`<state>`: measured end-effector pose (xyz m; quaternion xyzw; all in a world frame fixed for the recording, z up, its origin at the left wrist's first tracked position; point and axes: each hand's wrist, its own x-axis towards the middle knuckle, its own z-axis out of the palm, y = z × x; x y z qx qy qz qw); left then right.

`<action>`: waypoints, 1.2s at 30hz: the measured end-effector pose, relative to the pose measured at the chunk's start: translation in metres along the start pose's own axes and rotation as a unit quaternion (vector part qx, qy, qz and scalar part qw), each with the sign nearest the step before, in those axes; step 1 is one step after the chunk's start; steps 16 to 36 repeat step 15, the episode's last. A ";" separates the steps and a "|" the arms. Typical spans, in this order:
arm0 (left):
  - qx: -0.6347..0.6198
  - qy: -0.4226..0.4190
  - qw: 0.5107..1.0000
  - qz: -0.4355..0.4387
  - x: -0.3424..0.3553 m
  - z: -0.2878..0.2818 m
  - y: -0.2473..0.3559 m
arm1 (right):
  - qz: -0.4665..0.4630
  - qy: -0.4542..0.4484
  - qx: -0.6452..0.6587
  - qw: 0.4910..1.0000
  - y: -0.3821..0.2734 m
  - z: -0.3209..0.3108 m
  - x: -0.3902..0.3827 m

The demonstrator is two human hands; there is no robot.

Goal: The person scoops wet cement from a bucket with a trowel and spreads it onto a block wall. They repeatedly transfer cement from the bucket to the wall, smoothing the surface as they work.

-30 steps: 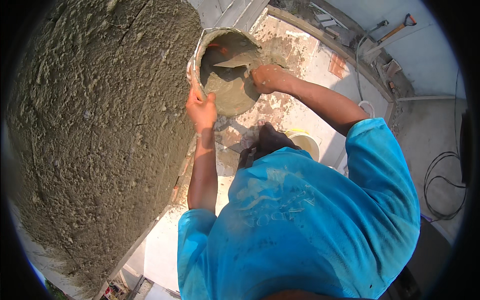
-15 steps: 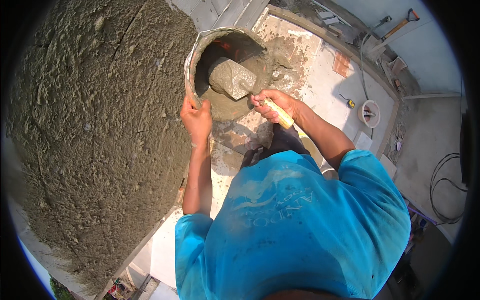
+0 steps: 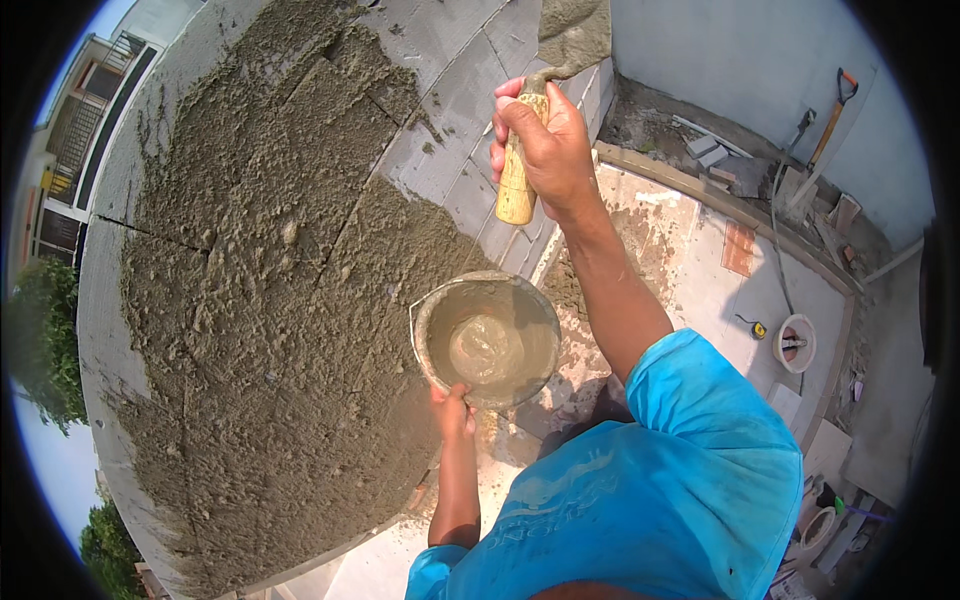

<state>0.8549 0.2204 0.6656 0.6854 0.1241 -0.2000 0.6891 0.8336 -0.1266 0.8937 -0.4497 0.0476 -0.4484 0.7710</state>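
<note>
My right hand is closed round the wooden handle of a trowel, raised high beside the upper wall. Grey mortar coats the trowel's blade, which runs out of view at the top. My left hand grips the near rim of a bucket, tilted so its mouth faces up toward me. Wet mortar lies inside it. To the left, the block wall carries a broad layer of rough mortar; bare grey blocks show at its upper right.
At the right a small white bucket holds a brush, near a yellow tape measure. A reddish tile lies on the splattered floor. Beyond a timber edge, rubble and a long-handled tool with an orange grip stand by another wall.
My right hand has lifted the trowel out of the bucket and up to the wall's upper part. My left hand keeps the bucket, now lower in view and mouth up.
</note>
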 end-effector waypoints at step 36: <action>0.055 -0.035 0.998 0.006 0.002 -0.013 -0.007 | 0.148 -0.596 -0.334 0.716 0.079 -0.054 -0.124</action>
